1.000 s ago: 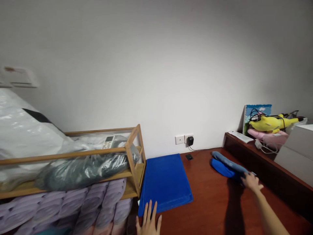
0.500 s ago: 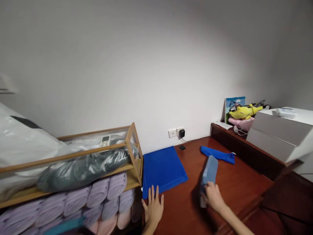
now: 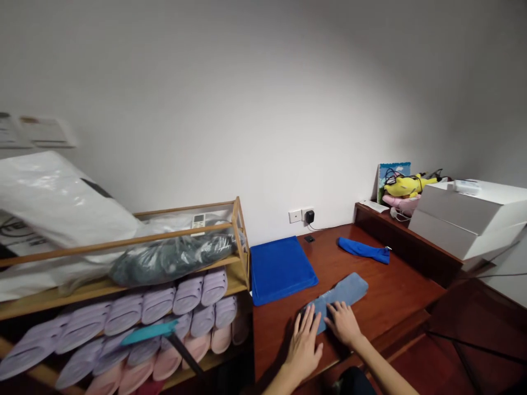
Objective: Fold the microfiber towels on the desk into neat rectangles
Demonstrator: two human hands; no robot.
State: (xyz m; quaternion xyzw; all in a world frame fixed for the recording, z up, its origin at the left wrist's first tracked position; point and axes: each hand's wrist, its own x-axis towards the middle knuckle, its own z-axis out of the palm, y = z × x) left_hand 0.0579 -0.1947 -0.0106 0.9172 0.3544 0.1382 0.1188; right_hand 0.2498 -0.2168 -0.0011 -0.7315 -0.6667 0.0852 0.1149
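Matt grey-blue cloth and velvety square blue cloth top a smooth, faintly glossy wooden table; shiny, crinkled clear plastic wraps a dark bundle.

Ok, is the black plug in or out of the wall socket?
In: the plug sits right against the socket, its cord trailing off to the right.
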